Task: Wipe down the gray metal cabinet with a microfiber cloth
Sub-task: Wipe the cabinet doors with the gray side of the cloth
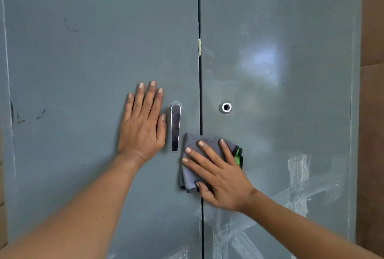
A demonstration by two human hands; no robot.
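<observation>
While the gray metal cabinet (87, 55) fills the view, the microfiber cloth (192, 172) is pressed flat over the seam between its two doors by the right hand (222, 177), fingers spread and straight. Just left of the chrome handle (175, 127), the left hand (142, 125) is laid open against the left door, fingers together. A round lock hole (226, 107) is seen on the right door, above the cloth, and white smears (299, 175) low on the right.

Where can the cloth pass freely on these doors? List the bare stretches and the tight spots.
Free: the left door above the left hand, and the right door beyond the keyhole. Crowded: between left hand, handle and the cloth under the right hand.
</observation>
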